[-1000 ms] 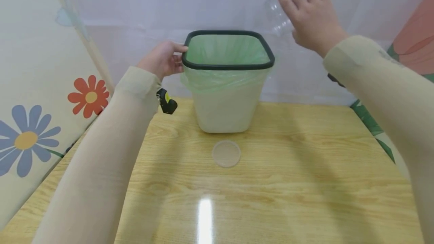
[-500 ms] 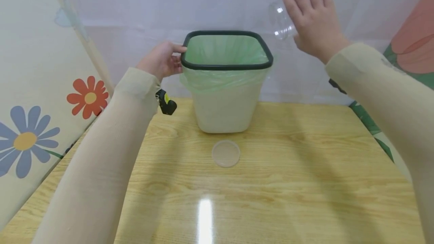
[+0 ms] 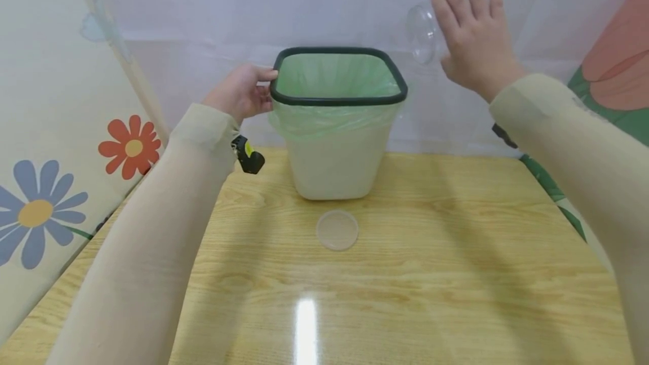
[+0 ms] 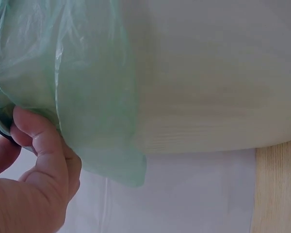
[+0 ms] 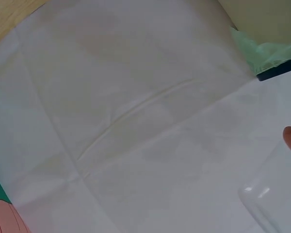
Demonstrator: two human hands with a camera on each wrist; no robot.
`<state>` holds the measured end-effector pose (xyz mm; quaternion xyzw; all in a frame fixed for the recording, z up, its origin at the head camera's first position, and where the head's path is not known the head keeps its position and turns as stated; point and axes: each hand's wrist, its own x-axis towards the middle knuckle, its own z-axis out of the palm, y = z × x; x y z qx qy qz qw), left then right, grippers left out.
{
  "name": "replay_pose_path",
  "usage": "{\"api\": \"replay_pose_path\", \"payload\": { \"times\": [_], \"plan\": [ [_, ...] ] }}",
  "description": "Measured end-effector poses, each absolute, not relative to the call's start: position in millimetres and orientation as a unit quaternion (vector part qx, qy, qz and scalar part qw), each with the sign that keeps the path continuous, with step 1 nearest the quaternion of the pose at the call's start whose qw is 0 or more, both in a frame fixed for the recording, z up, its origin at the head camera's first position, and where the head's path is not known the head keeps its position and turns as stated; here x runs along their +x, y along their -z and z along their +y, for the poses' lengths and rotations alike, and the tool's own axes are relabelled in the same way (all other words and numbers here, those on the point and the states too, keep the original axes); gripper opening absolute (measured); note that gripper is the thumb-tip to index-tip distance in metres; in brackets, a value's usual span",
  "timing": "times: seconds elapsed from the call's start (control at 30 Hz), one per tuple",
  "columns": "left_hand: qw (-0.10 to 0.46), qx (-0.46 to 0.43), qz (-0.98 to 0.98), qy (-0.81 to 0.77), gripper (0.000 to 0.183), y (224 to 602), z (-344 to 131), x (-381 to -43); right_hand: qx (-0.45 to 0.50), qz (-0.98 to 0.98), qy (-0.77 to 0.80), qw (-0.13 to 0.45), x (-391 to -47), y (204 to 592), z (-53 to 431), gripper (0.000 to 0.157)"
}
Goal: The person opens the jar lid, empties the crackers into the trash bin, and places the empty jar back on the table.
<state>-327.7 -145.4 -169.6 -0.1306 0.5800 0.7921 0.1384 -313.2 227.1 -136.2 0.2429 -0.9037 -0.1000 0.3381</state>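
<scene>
A white trash bin [image 3: 337, 156] with a black rim and a green bag liner [image 3: 334, 75] stands upright on the table. My left hand [image 3: 242, 92] pinches the rim's left side, thumb on top; the left wrist view shows its fingers [image 4: 43, 141] against the bag's folded-over edge. Up to the right of the bin, my right hand [image 3: 476, 44] grips a clear jar [image 3: 422, 35] lying on its side, one round end toward the bin. The thumb and part of the jar [image 5: 276, 189] show in the right wrist view. A round translucent lid [image 3: 337, 230] lies flat before the bin.
The wooden table [image 3: 405, 275] ends at a pale cloth backdrop [image 3: 203, 10] right behind the bin. Flower-printed panels [image 3: 35, 128] flank it on both sides.
My right hand has moved slightly down and to the right with the jar, coming nearer to rim height. My left hand still holds the bin's rim; bin and lid stay put.
</scene>
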Motion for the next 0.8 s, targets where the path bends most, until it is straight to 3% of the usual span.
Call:
{"api": "replay_pose_path", "payload": {
  "times": [0.43,0.8],
  "plan": [
    [0.172,-0.11,0.576,-0.792,0.044,169,-145,-328,0.246,-0.899,0.047,0.359,-310,146,238,0.082],
    [0.148,-0.097,0.598,-0.782,0.048,177,-148,-321,0.232,-0.904,0.006,0.359,-305,153,246,0.086]
  ]
}}
